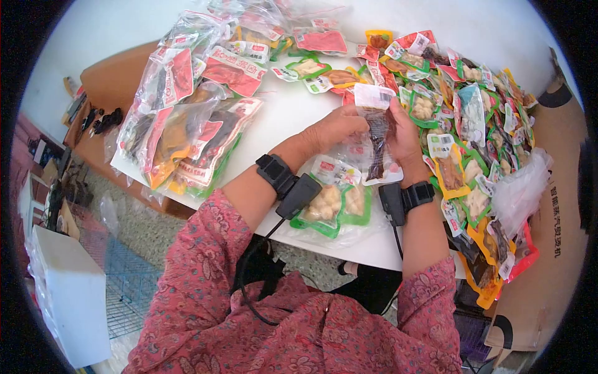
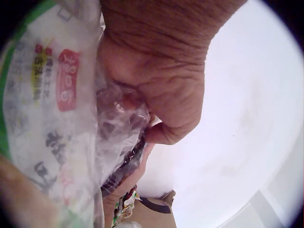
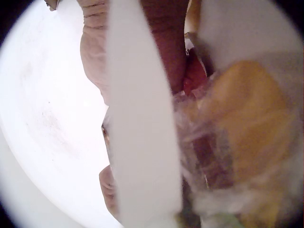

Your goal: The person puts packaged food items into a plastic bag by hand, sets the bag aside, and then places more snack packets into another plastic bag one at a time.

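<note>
In the head view, a vacuum-sealed food packet point(image 1: 377, 128) with dark contents and a white label end stands between the hands. My right hand point(image 1: 405, 138) grips it along its right side. From the other side, my left hand point(image 1: 339, 129) pinches a clear plastic bag point(image 1: 324, 234) at its upper part, thumb and fingers curled, as the left wrist view shows. Inside this bag lie two green-edged packets point(image 1: 326, 201) with pale contents. The dark packet overlaps the bag's upper right part. A white packet edge point(image 3: 140, 118) covers much of the right hand in the right wrist view.
A large heap of small food packets point(image 1: 473, 118) covers the table's right side. Filled clear bags point(image 1: 187, 137) lie along the left. Several loose packets point(image 1: 333, 73) are at the back. A cardboard box point(image 1: 551, 206) stands right, and a crumpled white plastic bag point(image 1: 520, 187) lies beside it.
</note>
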Demonstrator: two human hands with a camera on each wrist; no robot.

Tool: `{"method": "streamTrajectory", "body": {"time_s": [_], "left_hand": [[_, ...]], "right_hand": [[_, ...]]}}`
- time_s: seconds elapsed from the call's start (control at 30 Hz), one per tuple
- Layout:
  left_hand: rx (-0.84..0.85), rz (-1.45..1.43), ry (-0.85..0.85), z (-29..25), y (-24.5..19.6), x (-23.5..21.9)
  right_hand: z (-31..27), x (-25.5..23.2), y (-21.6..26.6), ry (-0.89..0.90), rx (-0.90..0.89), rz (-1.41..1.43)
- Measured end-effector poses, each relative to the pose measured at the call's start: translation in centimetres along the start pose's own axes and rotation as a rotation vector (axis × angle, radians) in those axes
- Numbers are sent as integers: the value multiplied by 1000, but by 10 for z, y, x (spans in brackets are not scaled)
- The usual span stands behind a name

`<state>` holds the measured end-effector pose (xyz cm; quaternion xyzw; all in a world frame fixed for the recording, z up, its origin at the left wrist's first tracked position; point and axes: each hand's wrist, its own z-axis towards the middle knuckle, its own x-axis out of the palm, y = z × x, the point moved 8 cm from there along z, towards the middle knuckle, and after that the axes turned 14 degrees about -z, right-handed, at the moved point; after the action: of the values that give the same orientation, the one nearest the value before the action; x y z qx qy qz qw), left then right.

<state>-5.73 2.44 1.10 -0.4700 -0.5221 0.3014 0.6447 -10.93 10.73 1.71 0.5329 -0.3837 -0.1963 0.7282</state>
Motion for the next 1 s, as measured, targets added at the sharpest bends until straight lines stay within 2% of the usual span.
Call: {"method": "streamTrajectory", "body": {"time_s": [0.13,0.2,0.27,0.3,0.37,0.4,0.47,0.5,0.57,0.6,0.63,0.7,0.73,0.77,0.83,0.9,0.93,1.0], "left_hand": [[48,-112,-44,-3,-7,1],[30,-180,30,0,-4,1],[44,-233,48,1,-5,1],[57,-287,68,2,-7,2],[50,-357,90,4,-4,2],[42,-430,116,5,-3,3],[9,-424,146,10,5,1],[-27,-421,180,12,11,1],[-39,-344,161,11,13,1],[-53,-269,145,10,15,1],[-52,-267,144,10,15,4],[-23,-173,32,13,17,1],[-23,-172,31,11,16,7],[-2,-211,-17,9,15,9],[17,-251,-64,8,14,8],[200,76,-85,7,0,2],[198,76,-85,4,-6,1],[-28,-303,-143,-5,-2,-3]], "right_hand": [[-2,-7,2,-126,-11,-33],[-4,-12,3,-183,1,-53],[-10,22,20,134,-43,127],[-8,23,17,139,-43,129],[0,4,2,-91,-5,146],[2,-3,-3,-87,-6,149],[3,10,0,186,-29,11],[2,7,-3,189,-30,13],[-5,12,4,72,-46,-3],[6,-11,-18,47,28,96],[5,-7,-15,49,28,97],[0,16,1,231,-55,128],[1,13,4,150,-67,35],[0,15,5,150,-67,36],[-4,4,12,-114,-94,-114],[-4,-4,11,-145,-93,-66],[-3,-10,11,-174,-94,-19],[0,-18,7,-195,-74,6]]}}
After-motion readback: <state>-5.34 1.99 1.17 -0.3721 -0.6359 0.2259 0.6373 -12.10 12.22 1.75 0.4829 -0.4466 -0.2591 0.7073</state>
